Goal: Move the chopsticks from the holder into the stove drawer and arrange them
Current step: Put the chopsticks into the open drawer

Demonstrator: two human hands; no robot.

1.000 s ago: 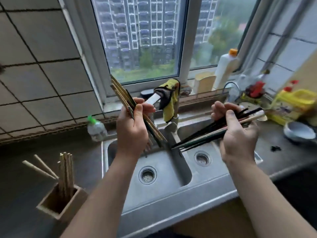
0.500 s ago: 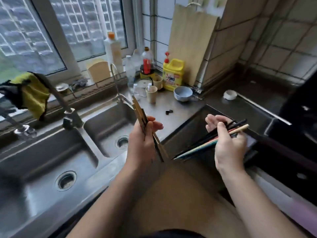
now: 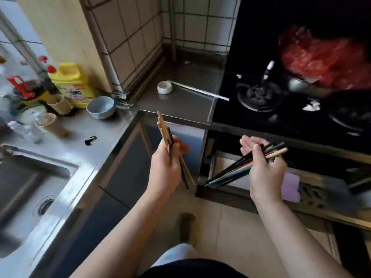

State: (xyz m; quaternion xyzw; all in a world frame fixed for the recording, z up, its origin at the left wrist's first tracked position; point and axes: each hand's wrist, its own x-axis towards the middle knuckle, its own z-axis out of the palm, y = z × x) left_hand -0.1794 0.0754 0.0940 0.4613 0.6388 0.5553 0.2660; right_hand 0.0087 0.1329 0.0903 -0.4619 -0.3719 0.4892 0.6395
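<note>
**Both hands hold chopsticks at the open stove drawer**

The left hand (image 3: 167, 167) is closed around a bundle of mostly pale wooden chopsticks (image 3: 163, 128), with at least one dark stick among them. The bundle stands nearly upright, its tops leaning slightly to the left and reaching up in front of the counter (image 3: 104, 135) edge, its lower ends poking out below the palm.

The right hand (image 3: 265, 169) grips a second bundle, the dark chopsticks (image 3: 230, 172), which includes a pale-ended stick and some with coloured shafts. This bundle lies at a slant: thick ends up and to the right past the fingers, tips down and to the left. The tips hang over the left part of the drawer (image 3: 241, 183), which stands pulled out beneath the black stove (image 3: 261, 93). What the drawer holds is too dark and blurred to tell, apart from a pale purple patch just right of the wrist.

The two bundles are apart, the left one near the cabinet front, the right one over the drawer.

On the counter to the far left stand a yellow bottle (image 3: 72, 85), a blue bowl (image 3: 101, 107) and some cups. The sink (image 3: 30, 187) is near left. A red bag (image 3: 325, 59) sits at the far right, over the stove. The chopstick holder is out of view.
</note>
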